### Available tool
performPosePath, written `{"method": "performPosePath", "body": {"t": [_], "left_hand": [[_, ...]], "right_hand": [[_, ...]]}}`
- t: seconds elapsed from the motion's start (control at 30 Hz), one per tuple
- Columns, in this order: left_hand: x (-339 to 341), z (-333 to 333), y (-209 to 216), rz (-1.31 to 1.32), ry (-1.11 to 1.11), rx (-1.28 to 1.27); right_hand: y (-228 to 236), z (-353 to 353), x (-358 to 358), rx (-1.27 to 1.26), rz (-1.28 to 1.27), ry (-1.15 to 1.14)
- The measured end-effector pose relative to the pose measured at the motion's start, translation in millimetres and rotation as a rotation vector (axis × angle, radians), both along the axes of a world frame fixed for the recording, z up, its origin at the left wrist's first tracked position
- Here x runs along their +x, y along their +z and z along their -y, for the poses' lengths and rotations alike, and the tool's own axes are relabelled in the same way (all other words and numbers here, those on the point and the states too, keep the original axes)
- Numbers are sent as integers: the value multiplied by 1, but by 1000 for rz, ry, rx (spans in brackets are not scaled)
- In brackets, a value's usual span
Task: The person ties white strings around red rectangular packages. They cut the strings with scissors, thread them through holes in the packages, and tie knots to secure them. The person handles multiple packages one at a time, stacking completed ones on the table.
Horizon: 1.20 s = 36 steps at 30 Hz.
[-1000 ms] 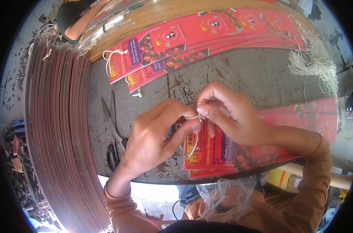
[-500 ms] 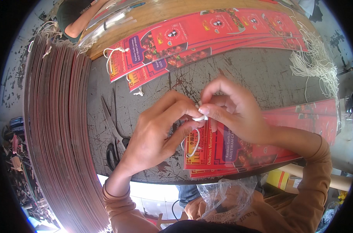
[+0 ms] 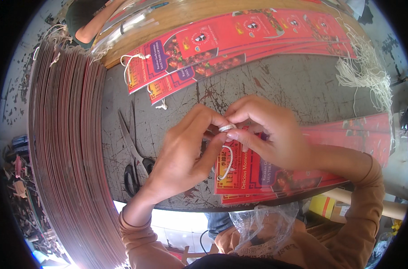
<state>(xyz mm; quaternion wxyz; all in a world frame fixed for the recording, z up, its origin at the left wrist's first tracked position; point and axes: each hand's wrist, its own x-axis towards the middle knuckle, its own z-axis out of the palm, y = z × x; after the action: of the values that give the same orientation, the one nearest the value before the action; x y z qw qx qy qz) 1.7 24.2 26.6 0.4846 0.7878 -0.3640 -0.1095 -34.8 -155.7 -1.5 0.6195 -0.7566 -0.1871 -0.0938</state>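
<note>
Both hands meet over the near edge of the dark scratched table. My left hand [image 3: 182, 150] pinches a white string [image 3: 227, 127] between thumb and fingertips. From the other side, my right hand [image 3: 267, 130] pinches the same string, thumb against it. The string is bunched in a small knot or loop between the fingertips; its exact form is partly hidden. It runs down as a loop through the corner of a red printed strip [image 3: 240, 177], which lies on a small stack of similar strips under my right forearm.
Black-handled scissors [image 3: 134, 154] lie left of my hands. A tall row of stacked strips [image 3: 69, 148] stands at the left. More red strips [image 3: 204, 42] with string loops lie at the back, and a bundle of white strings [image 3: 365, 74] hangs at the right. Another person's arm [image 3: 94, 27] is at the far left.
My right hand has shifted slightly up and left, and its fingers have closed nearer to my left fingertips. The string between them is bunched tighter. The printed strips have barely moved.
</note>
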Motion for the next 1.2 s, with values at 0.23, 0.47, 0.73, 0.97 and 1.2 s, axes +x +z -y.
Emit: {"method": "performPosePath", "body": {"t": [0.23, 0.47, 0.73, 0.97, 1.2], "left_hand": [[-6, 6, -5, -89, 98, -145], [0, 1, -4, 26, 26, -100], [2, 1, -11, 95, 97, -212], [-2, 8, -11, 55, 155, -231], [-2, 4, -5, -46, 122, -135]], "right_hand": [[-3, 4, 1, 23, -8, 32], [6, 11, 3, -32, 58, 101], [3, 8, 4, 249, -139, 219], [1, 10, 5, 285, -253, 167], [3, 10, 4, 286, -251, 176]]}}
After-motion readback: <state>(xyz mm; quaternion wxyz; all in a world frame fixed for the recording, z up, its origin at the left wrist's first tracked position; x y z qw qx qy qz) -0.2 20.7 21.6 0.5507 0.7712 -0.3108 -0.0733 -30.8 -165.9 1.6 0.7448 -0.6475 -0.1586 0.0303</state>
